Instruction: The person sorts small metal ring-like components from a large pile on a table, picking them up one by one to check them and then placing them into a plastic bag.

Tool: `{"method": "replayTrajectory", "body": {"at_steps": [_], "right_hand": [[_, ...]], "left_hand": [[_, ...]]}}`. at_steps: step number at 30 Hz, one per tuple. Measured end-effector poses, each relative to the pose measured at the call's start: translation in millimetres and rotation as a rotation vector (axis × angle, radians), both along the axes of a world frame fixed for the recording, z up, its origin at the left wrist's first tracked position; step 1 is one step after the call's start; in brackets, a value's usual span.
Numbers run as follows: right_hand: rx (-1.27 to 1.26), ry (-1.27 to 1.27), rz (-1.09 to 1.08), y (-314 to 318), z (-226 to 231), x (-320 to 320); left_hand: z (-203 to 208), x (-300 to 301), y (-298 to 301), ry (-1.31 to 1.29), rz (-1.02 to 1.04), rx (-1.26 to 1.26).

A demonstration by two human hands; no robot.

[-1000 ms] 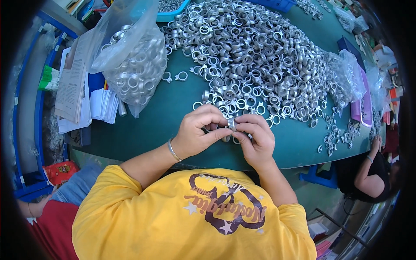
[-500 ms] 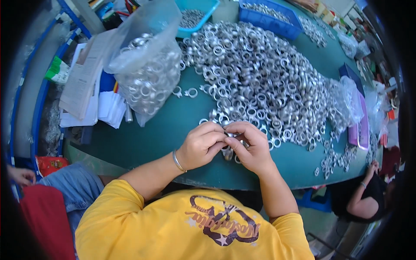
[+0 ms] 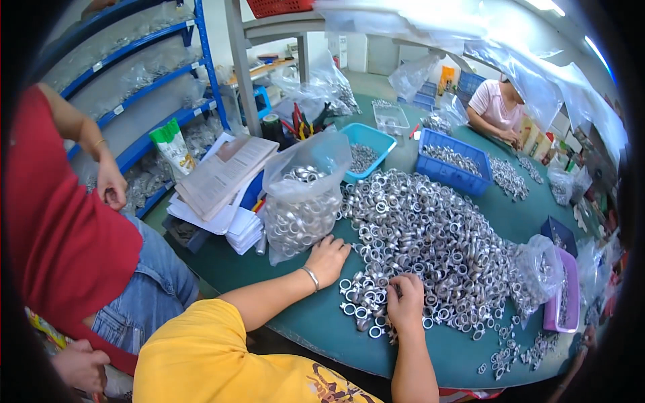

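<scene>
My left hand, with a bangle on its wrist, lies palm down on the green table beside the clear plastic bag of metal rings. Its fingers are stretched and somewhat apart; whatever lies beneath them is hidden. At the near edge of a large pile of silvery metal rings, my right hand dips among loose pieces. The fingers there are curled in toward the thumb, and what they hold, if anything, does not show. Each ring has a small lug on its side.
Beyond the pile stand a turquoise bin and a blue crate of small metal parts. A purple basket sits at the right. Papers are stacked left of the bag. One person stands close on my left; another works across the table.
The view has tilted up and shifted. My hands, together over a small metal piece before, are now apart: the left has gone toward the bag, the right down to the pile's edge.
</scene>
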State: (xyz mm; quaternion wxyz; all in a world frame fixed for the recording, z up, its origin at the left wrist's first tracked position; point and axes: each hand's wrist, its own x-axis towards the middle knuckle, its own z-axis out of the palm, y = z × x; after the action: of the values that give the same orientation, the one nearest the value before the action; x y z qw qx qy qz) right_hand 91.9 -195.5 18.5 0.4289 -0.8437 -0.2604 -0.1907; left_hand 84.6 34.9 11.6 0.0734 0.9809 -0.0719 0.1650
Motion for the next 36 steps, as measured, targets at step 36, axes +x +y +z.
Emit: {"method": "replayTrajectory", "body": {"at_steps": [36], "right_hand": [[-0.324,-0.235,-0.220,-4.0,-16.3,-3.2]], "left_hand": [[-2.2,-59.2,-53.8,0.074,-0.128,-0.147]]}}
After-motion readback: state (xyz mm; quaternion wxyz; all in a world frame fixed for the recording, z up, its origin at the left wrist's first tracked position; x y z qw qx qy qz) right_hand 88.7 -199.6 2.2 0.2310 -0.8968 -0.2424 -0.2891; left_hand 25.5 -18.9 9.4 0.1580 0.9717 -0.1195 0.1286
